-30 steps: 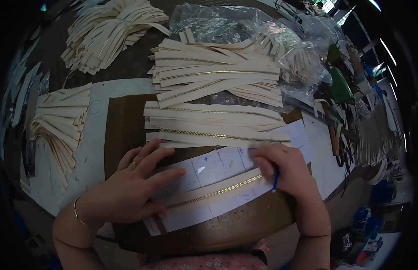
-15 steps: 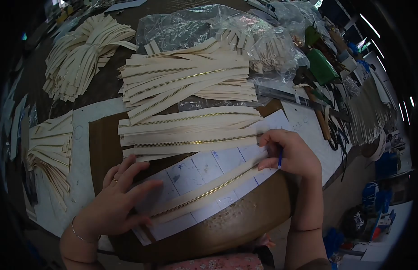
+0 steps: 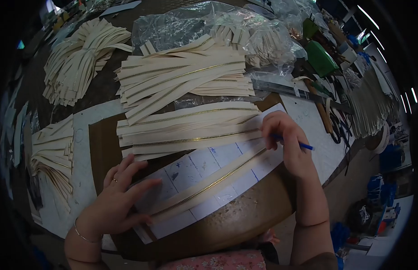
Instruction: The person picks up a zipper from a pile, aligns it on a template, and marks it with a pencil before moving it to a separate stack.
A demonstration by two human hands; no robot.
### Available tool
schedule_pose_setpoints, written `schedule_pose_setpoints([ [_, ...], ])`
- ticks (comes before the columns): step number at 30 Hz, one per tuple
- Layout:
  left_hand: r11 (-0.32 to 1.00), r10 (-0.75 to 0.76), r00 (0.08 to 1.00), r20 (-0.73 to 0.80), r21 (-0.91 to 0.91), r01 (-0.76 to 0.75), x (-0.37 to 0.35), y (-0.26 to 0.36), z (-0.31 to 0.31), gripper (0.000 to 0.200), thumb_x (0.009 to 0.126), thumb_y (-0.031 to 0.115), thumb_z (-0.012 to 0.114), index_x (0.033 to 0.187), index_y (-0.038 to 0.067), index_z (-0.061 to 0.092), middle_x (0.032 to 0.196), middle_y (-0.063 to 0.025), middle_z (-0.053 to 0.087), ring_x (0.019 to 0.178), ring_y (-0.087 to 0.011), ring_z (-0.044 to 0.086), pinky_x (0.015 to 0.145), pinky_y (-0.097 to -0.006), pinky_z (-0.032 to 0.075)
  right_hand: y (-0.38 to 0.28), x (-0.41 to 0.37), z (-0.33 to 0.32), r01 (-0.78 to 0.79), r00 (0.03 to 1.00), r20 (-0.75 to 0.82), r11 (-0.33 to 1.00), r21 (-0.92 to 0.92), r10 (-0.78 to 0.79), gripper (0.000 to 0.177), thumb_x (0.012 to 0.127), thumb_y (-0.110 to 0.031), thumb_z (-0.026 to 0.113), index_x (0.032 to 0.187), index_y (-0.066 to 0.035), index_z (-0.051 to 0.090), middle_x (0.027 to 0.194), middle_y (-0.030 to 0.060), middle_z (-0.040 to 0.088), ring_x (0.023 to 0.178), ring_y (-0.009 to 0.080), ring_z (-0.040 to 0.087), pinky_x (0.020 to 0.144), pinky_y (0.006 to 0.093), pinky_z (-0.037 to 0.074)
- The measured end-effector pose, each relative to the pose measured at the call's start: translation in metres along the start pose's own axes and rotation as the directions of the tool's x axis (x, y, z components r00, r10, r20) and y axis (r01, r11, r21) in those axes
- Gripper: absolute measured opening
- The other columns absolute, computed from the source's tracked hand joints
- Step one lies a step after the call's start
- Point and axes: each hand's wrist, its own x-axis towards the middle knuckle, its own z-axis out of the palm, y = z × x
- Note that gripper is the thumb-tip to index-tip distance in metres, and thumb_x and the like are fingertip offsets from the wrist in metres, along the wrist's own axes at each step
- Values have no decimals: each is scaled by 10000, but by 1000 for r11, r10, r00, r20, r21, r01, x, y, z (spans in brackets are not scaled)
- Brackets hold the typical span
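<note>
A cream zipper strip with brass teeth lies slantwise on a white marked sheet with blue lines. My left hand rests at the strip's lower left end, fingers spread, the thumb touching the strip. At the strip's upper right end, my right hand is closed around a blue pen, whose end sticks out to the right. Just above the sheet lie more zipper strips, side by side.
A pile of zippers lies farther back, near a clear plastic bag. Zipper bundles are on the left. A metal ruler, scissors and a green object are on the right.
My right hand has lifted slightly off the strip's end and curled, and the pen has turned from upright to slanting right. My left hand has hardly moved.
</note>
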Motion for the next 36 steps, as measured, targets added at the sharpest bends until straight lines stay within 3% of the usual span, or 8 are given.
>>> schedule_pose_setpoints([
  [1, 1000, 1, 1000, -5, -15, -1, 1, 3, -2, 776, 652, 374, 866, 1349, 200, 573, 1517, -173, 348, 1477, -443, 199, 1168, -523, 211, 1, -2, 6, 50, 997, 47, 990, 131, -57, 535, 1064, -452, 378, 876, 3, 590, 875, 71, 572, 750, 127, 518, 725, 268, 452],
  [5, 1000, 7, 1000, -24, -23, -8, 1, 5, -3, 778, 676, 332, 854, 1382, 224, 546, 1505, -164, 363, 1471, -434, 223, 1160, -519, 220, 8, -1, 23, 27, 987, 146, 967, 255, -66, 608, 1066, -505, 300, 832, -10, 564, 902, 94, 559, 735, 123, 514, 736, 256, 440],
  [8, 999, 27, 999, -25, -30, -28, 1, 3, -3, 775, 700, 334, 843, 1399, 224, 526, 1515, -158, 349, 1479, -421, 210, 1159, -525, 218, 13, 2, 21, -148, 970, 227, 952, 269, 87, 638, 1063, -534, 259, 773, -29, 520, 890, 96, 542, 724, 119, 518, 733, 249, 431],
  [14, 998, 67, 998, -21, -19, -67, 2, -7, 0, 737, 734, 368, 818, 1394, 192, 543, 1529, -147, 340, 1486, -410, 196, 1175, -530, 207, 15, 1, 27, -243, 969, 102, 937, 251, 224, 707, 1002, -677, 264, 660, -74, 398, 831, 81, 475, 624, 138, 438, 607, 265, 390],
  [18, 995, 55, 997, -57, -86, -60, 2, -5, 2, 736, 752, 335, 811, 1414, 200, 521, 1529, -130, 341, 1492, -390, 197, 1176, -533, 205, 19, 1, 23, -235, 971, 125, 903, 360, 203, 673, 1046, -586, 244, 695, -53, 456, 849, 95, 509, 656, 131, 483, 665, 262, 419],
  [23, 998, 61, 997, -37, -22, -61, 1, -2, 1, 780, 785, 270, 792, 1471, 220, 425, 1533, -138, 309, 1490, -389, 188, 1174, -540, 197, 22, 1, 23, -212, 977, 73, 922, 325, 199, 661, 1055, -562, 247, 689, -51, 449, 841, 97, 510, 650, 135, 475, 658, 266, 419],
  [28, 999, 43, 998, -45, -2, -43, 0, 0, 1, 794, 752, 308, 818, 1455, 224, 458, 1538, -124, 319, 1497, -399, 172, 1176, -544, 206, 19, 1, 25, -223, 973, 32, 910, 350, 227, 640, 1071, -521, 245, 683, -50, 442, 831, 97, 511, 648, 138, 471, 649, 264, 417],
  [36, 998, 59, 998, -30, 22, -58, 1, 7, -2, 788, 729, 282, 825, 1437, 221, 482, 1524, -121, 339, 1493, -433, 159, 1170, -551, 208, 20, -1, 26, -185, 982, 19, 952, 243, 186, 573, 1085, -453, 295, 688, -67, 446, 805, 73, 525, 595, 109, 464, 549, 236, 391],
])
